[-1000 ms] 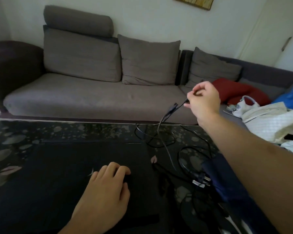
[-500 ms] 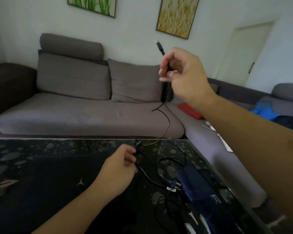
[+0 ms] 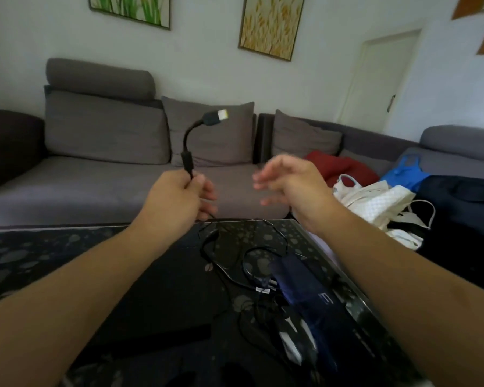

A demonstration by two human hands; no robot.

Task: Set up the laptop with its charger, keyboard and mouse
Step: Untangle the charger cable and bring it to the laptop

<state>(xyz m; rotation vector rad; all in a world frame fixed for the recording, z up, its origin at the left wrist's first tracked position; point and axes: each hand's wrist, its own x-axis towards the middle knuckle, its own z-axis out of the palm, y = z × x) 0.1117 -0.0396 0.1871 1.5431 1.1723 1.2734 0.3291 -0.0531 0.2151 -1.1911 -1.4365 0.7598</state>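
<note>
My left hand [image 3: 179, 199] grips the black charger cable [image 3: 189, 141] just below its plug; the yellow-tipped plug [image 3: 222, 115] points up and to the right in front of the sofa. My right hand [image 3: 288, 182] hovers beside it, fingers spread and empty, slightly blurred. The rest of the cable [image 3: 227, 263] lies in loose loops on the dark glass table [image 3: 25, 252]. The closed black laptop [image 3: 162, 300] lies flat under my left forearm. No keyboard or mouse is recognisable.
A dark blue pouch [image 3: 299, 286] lies on the table to the right of the cable loops. Behind the table stands a grey corner sofa [image 3: 95, 180] with a red cushion [image 3: 338, 166], white bags [image 3: 375, 196] and blue cloth [image 3: 403, 171].
The cable's plug end passed from my right hand to my left. My left hand rose from the table; my right hand let go and dropped to the right.
</note>
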